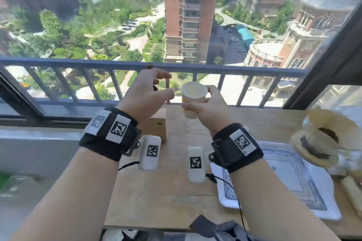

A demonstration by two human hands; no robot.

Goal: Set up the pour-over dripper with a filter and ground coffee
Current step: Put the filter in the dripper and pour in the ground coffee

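A white paper cup with a yellow print is held upright above the far side of the wooden table. My right hand grips it from the right side, thumb in front and fingers behind. My left hand hovers just left of the cup with its fingers spread and curled, holding nothing. At the table's right edge lie used paper coffee filters with dark grounds on them; they are blurred. No dripper can be made out.
A small wooden box stands under my left hand. A white tray with a blue border lies at the right. A window with a metal railing runs behind the table. Dark gear sits at the near edge.
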